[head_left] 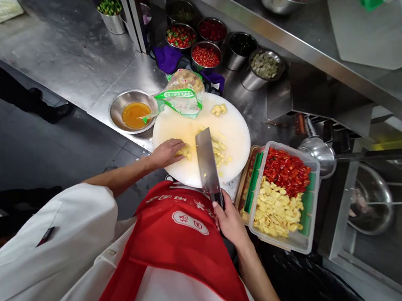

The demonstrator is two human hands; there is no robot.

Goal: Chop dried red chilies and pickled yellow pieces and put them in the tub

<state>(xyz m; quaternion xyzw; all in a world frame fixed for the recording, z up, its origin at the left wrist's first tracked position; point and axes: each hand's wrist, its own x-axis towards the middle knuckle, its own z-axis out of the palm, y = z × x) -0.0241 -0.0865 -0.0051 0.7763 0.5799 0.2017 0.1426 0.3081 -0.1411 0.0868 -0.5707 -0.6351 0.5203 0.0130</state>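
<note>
My right hand [231,219] is wrapped around the dark handle of a cleaver [207,159]. Its broad blade slants over the round white cutting board [241,126], with pale yellow ginger slices [219,152] beside it. My left hand [167,153] reaches over the board's left edge, fingers stretched out and touching a small heap of ginger pieces [185,151]. Some peeled ginger chunks [218,109] lie near the far rim. A clear plastic bag with green print [183,92] rests partly on the board, with tan lumps inside.
Left of the board sits a steel bowl of amber liquid [134,113]. On the right, a plastic tub [313,204] holds chopped red peppers [285,171] and sliced ginger [277,211]. Several steel pots, including one of red pieces [205,56], stand behind, below a metal shelf [224,1].
</note>
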